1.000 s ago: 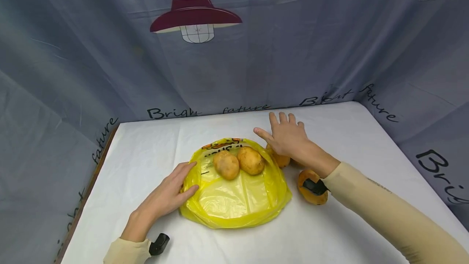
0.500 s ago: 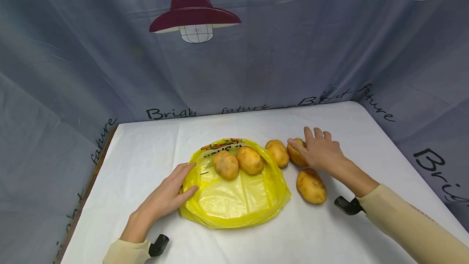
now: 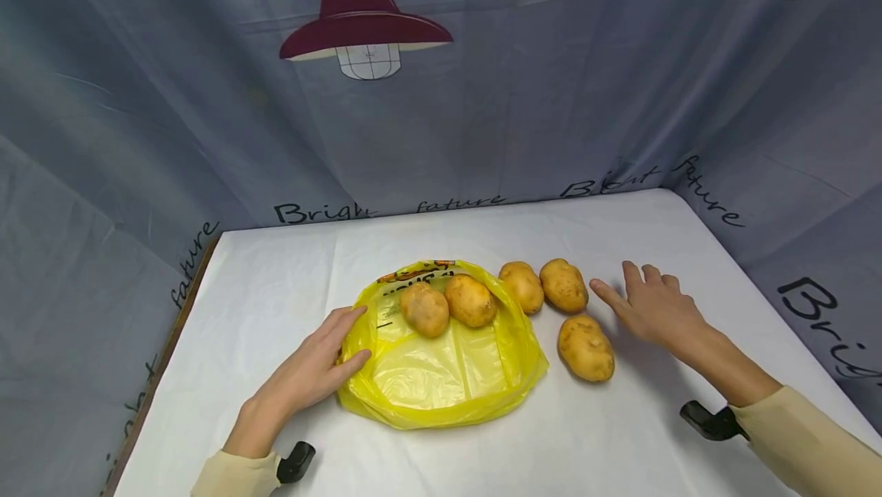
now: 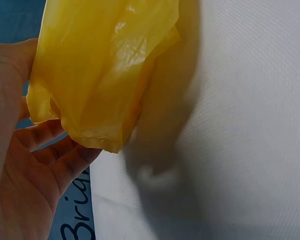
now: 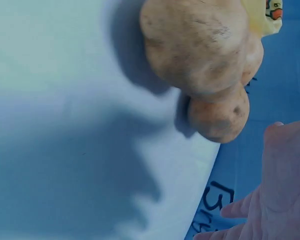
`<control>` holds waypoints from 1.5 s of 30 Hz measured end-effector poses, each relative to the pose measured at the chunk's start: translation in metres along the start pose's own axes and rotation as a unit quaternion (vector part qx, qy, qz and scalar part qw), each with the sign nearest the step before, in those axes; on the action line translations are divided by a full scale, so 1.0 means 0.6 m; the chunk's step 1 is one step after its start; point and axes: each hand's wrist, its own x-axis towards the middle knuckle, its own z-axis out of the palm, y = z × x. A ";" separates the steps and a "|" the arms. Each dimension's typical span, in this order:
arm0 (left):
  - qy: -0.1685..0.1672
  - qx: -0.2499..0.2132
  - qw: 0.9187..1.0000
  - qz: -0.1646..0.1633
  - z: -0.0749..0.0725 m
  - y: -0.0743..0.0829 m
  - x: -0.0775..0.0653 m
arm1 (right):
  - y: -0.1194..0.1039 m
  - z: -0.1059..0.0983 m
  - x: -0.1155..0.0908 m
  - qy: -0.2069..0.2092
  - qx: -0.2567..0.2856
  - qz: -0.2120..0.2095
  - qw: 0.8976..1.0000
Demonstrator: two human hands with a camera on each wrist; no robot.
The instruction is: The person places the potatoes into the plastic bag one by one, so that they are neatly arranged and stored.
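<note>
A yellow plastic bag (image 3: 441, 397) lies on the white table with its mouth facing up. Two potatoes, one on the left (image 3: 424, 310) and one on the right (image 3: 472, 301), sit inside it. My left hand (image 3: 310, 367) rests on the bag's left rim, fingers and thumb extended; in the left wrist view the yellow plastic (image 4: 100, 70) hides the fingertips. Three more potatoes lie right of the bag: one against its side (image 3: 521, 287), one beside that (image 3: 563, 285), one nearer me (image 3: 586, 348). My right hand (image 3: 658, 313) hovers right of them, fingers spread, holding nothing.
The white table (image 3: 276, 275) has a brown wooden edge (image 3: 165, 351) at the left. Grey-blue curtains (image 3: 551, 83) with printed lamps and lettering hang around the back and sides. A black wrist camera (image 3: 710, 420) sits below each hand.
My right hand has drawn right and toward me, away from the potatoes by the bag, uncovering them. The left hand and bag stay still.
</note>
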 end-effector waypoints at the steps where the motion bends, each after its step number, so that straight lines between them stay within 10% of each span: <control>1: 0.000 0.002 1.000 0.000 0.000 0.000 0.000 | 0.004 0.001 -0.003 0.000 0.001 0.000 1.000; 16: 0.001 0.001 1.000 0.002 0.001 -0.001 -0.001 | 0.032 0.012 -0.023 -0.013 0.009 -0.008 1.000; 32: -0.005 -0.008 1.000 -0.007 0.007 -0.001 0.001 | 0.010 0.014 -0.028 -0.138 0.091 -0.007 0.986; 45: -0.007 -0.013 1.000 -0.009 0.007 -0.002 0.000 | -0.019 0.012 -0.040 -0.229 0.314 0.069 0.919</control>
